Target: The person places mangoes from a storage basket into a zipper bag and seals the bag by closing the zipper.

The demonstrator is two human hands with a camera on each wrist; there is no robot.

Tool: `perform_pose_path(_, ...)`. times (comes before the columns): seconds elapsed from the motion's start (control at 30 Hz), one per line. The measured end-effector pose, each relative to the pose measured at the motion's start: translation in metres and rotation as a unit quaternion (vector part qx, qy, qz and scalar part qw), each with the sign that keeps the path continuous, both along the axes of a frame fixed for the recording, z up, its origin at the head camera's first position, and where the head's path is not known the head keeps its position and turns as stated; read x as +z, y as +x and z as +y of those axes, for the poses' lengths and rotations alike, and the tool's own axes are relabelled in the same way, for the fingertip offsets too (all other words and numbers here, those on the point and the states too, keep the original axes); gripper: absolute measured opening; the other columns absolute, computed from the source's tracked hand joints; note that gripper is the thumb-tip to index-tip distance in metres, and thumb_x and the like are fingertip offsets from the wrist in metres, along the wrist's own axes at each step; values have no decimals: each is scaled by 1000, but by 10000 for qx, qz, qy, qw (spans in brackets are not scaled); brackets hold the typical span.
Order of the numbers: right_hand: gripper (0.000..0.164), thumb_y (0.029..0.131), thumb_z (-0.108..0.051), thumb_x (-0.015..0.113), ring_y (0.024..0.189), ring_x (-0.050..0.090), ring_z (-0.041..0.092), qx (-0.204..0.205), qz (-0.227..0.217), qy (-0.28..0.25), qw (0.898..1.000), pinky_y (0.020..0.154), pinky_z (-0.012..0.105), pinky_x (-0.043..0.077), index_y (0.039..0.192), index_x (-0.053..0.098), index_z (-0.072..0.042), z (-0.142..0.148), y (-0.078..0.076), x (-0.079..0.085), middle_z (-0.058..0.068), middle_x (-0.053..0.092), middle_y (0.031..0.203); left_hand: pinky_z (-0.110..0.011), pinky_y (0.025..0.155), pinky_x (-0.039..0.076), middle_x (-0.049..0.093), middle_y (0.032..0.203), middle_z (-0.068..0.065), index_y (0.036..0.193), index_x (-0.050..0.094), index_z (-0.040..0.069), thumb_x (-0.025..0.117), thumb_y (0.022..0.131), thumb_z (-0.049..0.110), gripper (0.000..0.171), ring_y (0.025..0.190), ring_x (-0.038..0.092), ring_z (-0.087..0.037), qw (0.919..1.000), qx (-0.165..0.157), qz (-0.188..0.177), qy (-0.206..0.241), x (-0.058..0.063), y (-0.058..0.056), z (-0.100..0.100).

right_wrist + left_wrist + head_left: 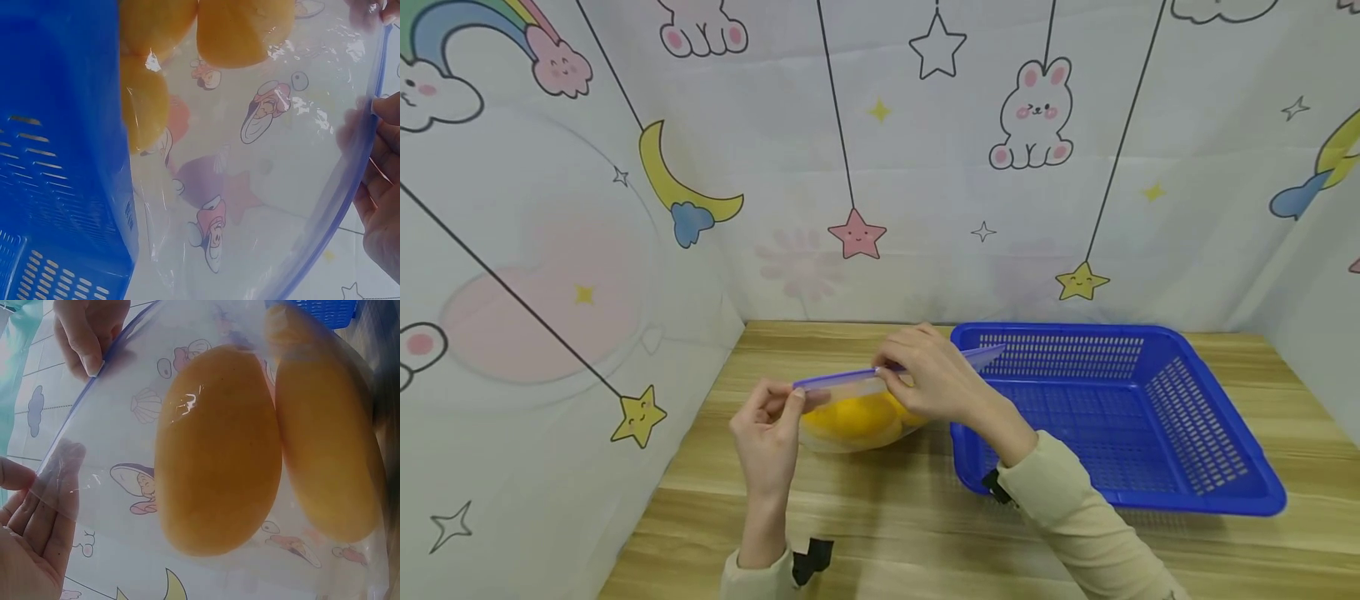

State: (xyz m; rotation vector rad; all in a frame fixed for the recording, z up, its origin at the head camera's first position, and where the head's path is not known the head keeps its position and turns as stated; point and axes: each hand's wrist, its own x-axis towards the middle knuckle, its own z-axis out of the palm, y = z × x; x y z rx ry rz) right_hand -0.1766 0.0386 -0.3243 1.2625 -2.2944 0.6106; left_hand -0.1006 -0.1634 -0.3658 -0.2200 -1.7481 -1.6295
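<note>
A clear zip bag [112, 537] printed with small cartoon figures hangs over the table, with several yellow mangoes [853, 417] inside. Its blue-purple zip strip [835, 380] runs along the top edge. My left hand [769, 437] pinches the strip's left end between thumb and fingers. Further right along that edge, my right hand [928, 375] pinches the strip; in the left wrist view its fingertips are at a small whitish slider [97, 369]. The right end of the strip passes behind my right hand and reaches over the blue basket [1120, 500].
The blue plastic basket with slotted walls stands on the wood-grain table [700, 517], right of the bag. Behind the table hangs a white curtain [925, 283] with cartoon stars and rabbits. Another curtain panel [535, 450] borders the left side.
</note>
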Motion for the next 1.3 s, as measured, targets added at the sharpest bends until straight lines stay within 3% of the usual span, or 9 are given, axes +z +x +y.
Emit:
perform_pose_path(0.43, 6, 90, -16, 62, 85, 60, 14, -52, -30, 210, 9998, 90, 34, 46, 90, 69, -16, 7, -1, 1, -4, 68, 88, -23, 69, 59, 75, 75, -8, 78, 59, -10, 59, 90, -3, 14, 68, 73, -11, 9999, 24, -104, 65, 1, 0, -1)
perform_pose_path(0.73, 7, 91, -17, 62, 84, 59, 14, -93, -99, 241, 9996, 92, 36, 46, 89, 68, -16, 11, -2, 1, -4, 68, 88, -22, 68, 59, 73, 74, -20, 78, 58, -11, 58, 89, -6, 12, 68, 73, -10, 9999, 2, 115, 14, -1, 0, -1)
perform_pose_path(0.97, 8, 91, -18, 61, 84, 59, 14, -97, -89, 250, 9996, 91, 36, 46, 91, 69, -16, 14, -4, 0, -4, 68, 90, -21, 68, 58, 74, 75, -13, 78, 59, -10, 58, 90, -5, 12, 67, 72, -10, 10000, 36, 80, 1, -1, 0, -2)
perform_pose_path(1.3, 8, 91, -16, 61, 84, 59, 14, -112, -67, 265, 9996, 90, 37, 46, 92, 69, -16, 18, -6, -1, -4, 69, 91, -22, 68, 59, 73, 74, -18, 78, 59, -11, 58, 90, -6, 12, 68, 72, -10, 9999, 68, 71, -21, -1, 0, -3)
